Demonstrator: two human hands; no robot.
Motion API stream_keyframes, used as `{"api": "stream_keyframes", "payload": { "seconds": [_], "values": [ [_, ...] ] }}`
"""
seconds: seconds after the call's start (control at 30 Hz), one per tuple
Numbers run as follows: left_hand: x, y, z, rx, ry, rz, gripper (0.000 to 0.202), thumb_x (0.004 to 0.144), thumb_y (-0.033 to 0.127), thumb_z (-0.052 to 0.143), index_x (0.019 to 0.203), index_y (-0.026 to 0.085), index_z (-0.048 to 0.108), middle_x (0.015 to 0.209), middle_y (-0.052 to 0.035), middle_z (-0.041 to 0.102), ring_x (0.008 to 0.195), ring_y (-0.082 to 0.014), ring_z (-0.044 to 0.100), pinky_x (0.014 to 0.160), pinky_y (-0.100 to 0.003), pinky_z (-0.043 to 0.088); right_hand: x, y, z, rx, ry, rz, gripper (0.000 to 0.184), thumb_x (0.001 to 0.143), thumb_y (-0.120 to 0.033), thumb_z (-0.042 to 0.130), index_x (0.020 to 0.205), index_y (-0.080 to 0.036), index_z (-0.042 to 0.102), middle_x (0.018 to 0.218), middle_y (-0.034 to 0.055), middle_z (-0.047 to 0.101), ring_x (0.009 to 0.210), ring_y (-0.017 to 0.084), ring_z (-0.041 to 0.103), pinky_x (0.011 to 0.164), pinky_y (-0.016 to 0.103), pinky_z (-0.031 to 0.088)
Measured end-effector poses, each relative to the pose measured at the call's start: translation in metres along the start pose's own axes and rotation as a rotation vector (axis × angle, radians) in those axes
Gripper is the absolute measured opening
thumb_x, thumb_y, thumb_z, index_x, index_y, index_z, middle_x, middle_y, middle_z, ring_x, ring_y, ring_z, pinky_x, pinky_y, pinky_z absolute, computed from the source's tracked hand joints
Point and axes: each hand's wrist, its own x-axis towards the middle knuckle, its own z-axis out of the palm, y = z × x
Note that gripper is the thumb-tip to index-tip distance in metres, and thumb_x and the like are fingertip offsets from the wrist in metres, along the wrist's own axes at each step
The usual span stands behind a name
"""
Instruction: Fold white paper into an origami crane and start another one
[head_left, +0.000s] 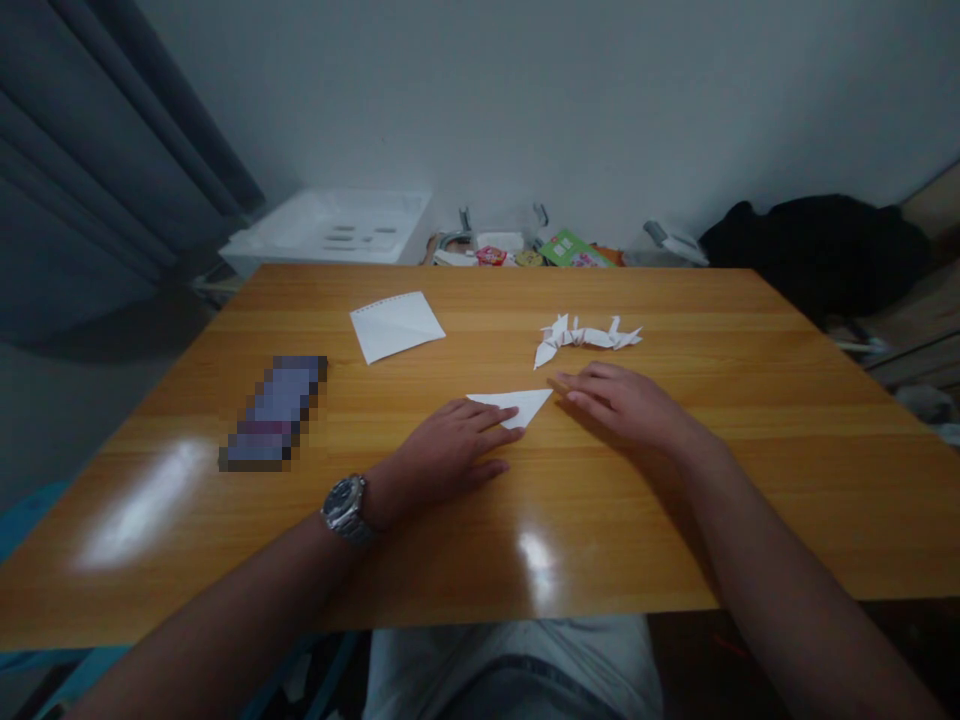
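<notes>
A white sheet of paper folded into a triangle (531, 402) lies flat on the wooden table. My left hand (461, 445) rests on its left part with fingers spread, covering some of it. Just past the triangle's right corner is my right hand (619, 400), palm down, its fingers stretched out and apart with nothing in them. Beyond the right hand stands a row of several white folded-paper cranes (589, 335). Farther back on the left is a white sheet of paper (397, 327) with a perforated edge.
A pixelated phone-like object (276, 412) lies on the table (637, 520) at left. Behind the far edge are a white plastic tray (352, 220), a green booklet (574, 248) and other clutter. Dark cloth (817, 245) is heaped at the back right.
</notes>
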Motion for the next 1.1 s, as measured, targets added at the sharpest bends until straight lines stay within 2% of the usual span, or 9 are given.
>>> {"api": "stream_keyframes", "payload": {
  "seconds": [0.07, 0.17, 0.3, 0.43, 0.63, 0.83, 1.1],
  "values": [
    [0.0, 0.0, 0.002, 0.015, 0.015, 0.002, 0.046, 0.102, 0.047, 0.048, 0.143, 0.027, 0.054, 0.156, -0.0062, 0.048, 0.135, -0.028, 0.049, 0.114, -0.047, 0.035, 0.002, -0.005, 0.002, 0.033, 0.015, -0.063, 0.043, 0.104, -0.039, 0.044, 0.139, -0.023, 0.062, 0.136, 0.0102, 0.066, 0.123, 0.025, 0.062, 0.105, 0.043, 0.05],
    [-0.001, 0.0, 0.004, 0.029, 0.037, 0.001, 0.046, 0.102, 0.048, 0.047, 0.143, 0.027, 0.054, 0.155, -0.007, 0.049, 0.136, -0.028, 0.049, 0.115, -0.048, 0.033, 0.002, -0.016, 0.008, 0.1, -0.08, -0.161, 0.05, 0.104, -0.039, 0.046, 0.151, -0.024, 0.048, 0.157, 0.0084, 0.046, 0.144, 0.024, 0.045, 0.119, 0.044, 0.037],
    [-0.001, 0.002, 0.002, 0.028, 0.025, 0.0, 0.048, 0.102, 0.049, 0.047, 0.145, 0.027, 0.052, 0.154, -0.0072, 0.049, 0.136, -0.0289, 0.048, 0.114, -0.049, 0.036, -0.001, -0.024, 0.016, 0.142, -0.226, -0.2, 0.064, 0.101, -0.048, 0.051, 0.158, -0.026, 0.035, 0.165, 0.0073, 0.03, 0.152, 0.026, 0.03, 0.124, 0.046, 0.029],
    [-0.002, 0.002, -0.002, 0.013, 0.011, 0.01, 0.048, 0.101, 0.047, 0.05, 0.145, 0.027, 0.051, 0.153, -0.0079, 0.05, 0.136, -0.0293, 0.048, 0.113, -0.049, 0.037, -0.003, -0.023, 0.021, 0.116, -0.307, -0.203, 0.076, 0.097, -0.057, 0.054, 0.161, -0.027, 0.026, 0.168, 0.0095, 0.013, 0.155, 0.031, 0.019, 0.125, 0.052, 0.02],
    [-0.004, -0.001, -0.004, -0.01, 0.0, 0.027, 0.049, 0.102, 0.047, 0.049, 0.147, 0.029, 0.05, 0.156, -0.0076, 0.047, 0.137, -0.0285, 0.049, 0.114, -0.048, 0.035, -0.004, -0.021, 0.025, 0.071, -0.332, -0.191, 0.079, 0.097, -0.063, 0.049, 0.162, -0.026, 0.022, 0.168, 0.011, 0.011, 0.155, 0.031, 0.016, 0.125, 0.054, 0.017],
    [-0.005, -0.002, -0.002, -0.003, -0.012, 0.0, 0.047, 0.103, 0.048, 0.045, 0.147, 0.032, 0.05, 0.157, -0.0065, 0.045, 0.138, -0.028, 0.048, 0.113, -0.048, 0.034, -0.008, -0.02, 0.029, 0.048, -0.27, -0.121, 0.065, 0.104, -0.056, 0.035, 0.162, -0.028, 0.022, 0.166, 0.0077, 0.022, 0.154, 0.029, 0.02, 0.125, 0.055, 0.02],
    [-0.006, -0.003, 0.0, -0.004, -0.02, 0.014, 0.047, 0.103, 0.046, 0.047, 0.147, 0.031, 0.049, 0.159, -0.0077, 0.043, 0.141, -0.0272, 0.045, 0.112, -0.047, 0.034, -0.011, -0.009, 0.026, 0.046, -0.253, -0.001, 0.067, 0.104, -0.055, 0.032, 0.162, -0.023, 0.02, 0.166, 0.0091, 0.02, 0.154, 0.029, 0.021, 0.126, 0.052, 0.023]
  ]
}}
